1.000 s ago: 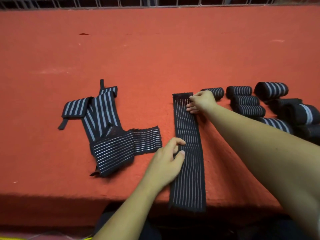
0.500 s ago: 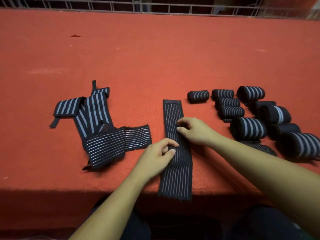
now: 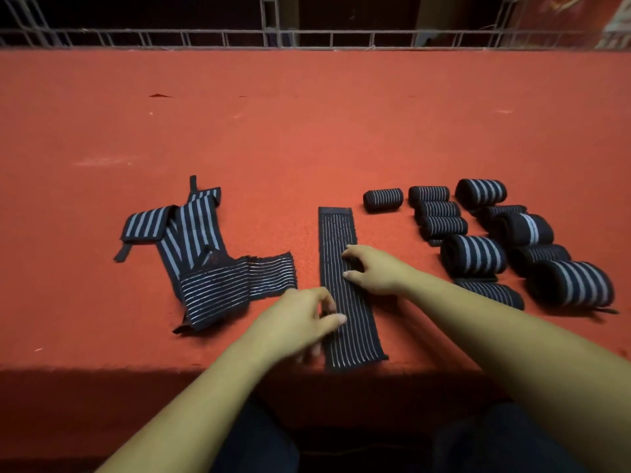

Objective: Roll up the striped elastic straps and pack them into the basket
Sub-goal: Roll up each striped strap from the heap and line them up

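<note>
Head camera, looking down over both forearms. A flat black elastic strap (image 3: 356, 332) with thin pale stripes lies stretched out lengthwise on the red felt-covered table (image 3: 307, 131). Its near end sits right at the table's front edge and its far end lies well beyond both hands.

The left hand (image 3: 297, 319) is at the strap's left edge, close to the near end. The thumb reaches across onto the stripes and the fingers curl in against it, nipping the fabric at that edge.

The right hand (image 3: 375, 273) is just beyond the left one, coming in from the strap's right side at about mid-length. Its fingers are arched like a claw, with the fingertips (image 3: 345, 250) and the thumb tip down on the strap and a gap between them. Whether any fabric is caught between them I cannot tell.

Left of the left hand, near but apart from it, is a loose heap of unrolled black striped straps (image 3: 211, 268), some broad-striped and some fine-striped, lying across one another.

To the right of the right hand stands a cluster of rolled black striped straps (image 3: 474, 254), lying on their sides and packed close together. One small roll (image 3: 383, 199) sits alone beyond the right hand, just beside the strap's far end.

Far beyond everything, a grey wire railing (image 3: 307, 39) runs along the table's back edge.
</note>
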Demonstrator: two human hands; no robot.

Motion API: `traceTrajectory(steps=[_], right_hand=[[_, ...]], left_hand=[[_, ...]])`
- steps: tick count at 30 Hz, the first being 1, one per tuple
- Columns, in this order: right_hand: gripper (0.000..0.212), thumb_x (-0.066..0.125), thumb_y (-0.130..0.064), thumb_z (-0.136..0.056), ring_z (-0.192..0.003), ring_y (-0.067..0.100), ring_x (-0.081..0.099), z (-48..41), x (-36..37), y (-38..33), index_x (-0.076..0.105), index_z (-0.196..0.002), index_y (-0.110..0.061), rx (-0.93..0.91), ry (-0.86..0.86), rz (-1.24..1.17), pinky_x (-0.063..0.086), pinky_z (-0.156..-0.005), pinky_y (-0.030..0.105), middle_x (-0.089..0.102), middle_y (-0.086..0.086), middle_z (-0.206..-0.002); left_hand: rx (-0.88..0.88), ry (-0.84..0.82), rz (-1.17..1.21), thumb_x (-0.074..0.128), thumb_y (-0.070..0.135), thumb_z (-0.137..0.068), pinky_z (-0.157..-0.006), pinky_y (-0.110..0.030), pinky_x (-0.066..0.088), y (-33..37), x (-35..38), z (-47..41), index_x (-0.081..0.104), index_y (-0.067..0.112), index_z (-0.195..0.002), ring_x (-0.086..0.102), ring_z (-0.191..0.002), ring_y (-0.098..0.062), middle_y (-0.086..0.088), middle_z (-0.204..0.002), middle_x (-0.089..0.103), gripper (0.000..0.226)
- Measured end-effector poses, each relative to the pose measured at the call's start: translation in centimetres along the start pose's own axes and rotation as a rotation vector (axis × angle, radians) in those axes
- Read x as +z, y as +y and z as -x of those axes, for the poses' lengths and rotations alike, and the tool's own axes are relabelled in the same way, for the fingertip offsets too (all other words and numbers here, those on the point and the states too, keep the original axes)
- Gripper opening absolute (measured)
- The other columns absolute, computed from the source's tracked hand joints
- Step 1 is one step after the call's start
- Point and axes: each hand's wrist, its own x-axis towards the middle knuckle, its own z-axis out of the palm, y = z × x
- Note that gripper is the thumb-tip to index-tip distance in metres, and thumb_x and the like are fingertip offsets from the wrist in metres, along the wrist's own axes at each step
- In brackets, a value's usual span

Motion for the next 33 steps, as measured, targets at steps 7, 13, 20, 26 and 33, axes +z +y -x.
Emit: traceTrajectory(steps=[7,13,20,26,33], right_hand=[[0.076,0.078,-0.033,-0.081,-0.137,0.026,0.045,-1.3,-0.4,-5.1,0.045,-0.146,-0.009,-0.020,0.047,-0.027,0.035,-0.111,0.030,0.048,0.014,-0.148],[0.059,0.058,-0.051,-0.094,-0.119,0.038,0.056,-2.4,4.2,-9.9,0.049,-0.129,-0.004,0.044,0.077,-0.056,0.046,-0.097,0.040,0.056,0.022,-0.129],[0.014,0.063,-0.031,-0.094,-0.088,0.023,0.063,-3.1,5.4,-10.1,0.061,-0.085,-0.020,0.089,0.177,-0.377,0.047,-0.077,0.035,0.070,0.005,-0.094],[0.015,0.051,-0.005,-0.096,-0.093,0.021,0.064,-1.8,1.7,-9.1,0.064,-0.102,0.001,-0.022,-0.037,-1.626,0.056,-0.082,0.031,0.067,0.011,-0.099],[0.019,0.048,-0.013,-0.092,-0.088,0.024,0.064,0.1,-2.7,-10.2,0.064,-0.088,-0.003,-0.029,-0.032,-2.116,0.050,-0.091,0.038,0.068,0.012,-0.091]], left_hand=[[0.158,0.608,-0.663,0.071,0.034,-0.083,-0.090,-0.045,0.042,-6.1,-5.8,-2.0,0.064,0.017,-0.102,0.060,-0.099,-0.028,-0.002,-0.097,0.062,0.026],[-0.013,0.616,-0.817,0.067,0.052,-0.084,-0.098,-0.042,0.037,-11.2,-6.1,-1.5,0.063,0.017,-0.117,0.060,-0.109,-0.026,-0.004,-0.112,0.066,0.049],[-0.034,0.699,-0.657,0.067,0.048,-0.087,-0.100,-0.041,0.040,-11.4,-6.0,-1.2,0.055,0.010,-0.128,0.062,-0.110,-0.027,-0.007,-0.117,0.067,0.057],[0.037,0.646,-0.214,0.072,0.058,-0.079,-0.101,-0.043,0.046,-9.6,-8.6,-0.7,0.062,0.017,-0.117,0.064,-0.107,-0.021,-0.002,-0.109,0.071,0.057],[0.226,0.546,-0.176,0.068,0.064,-0.072,-0.100,-0.038,0.039,-6.1,-10.1,-1.1,0.065,0.024,-0.112,0.058,-0.103,-0.009,0.015,-0.102,0.062,0.056]])
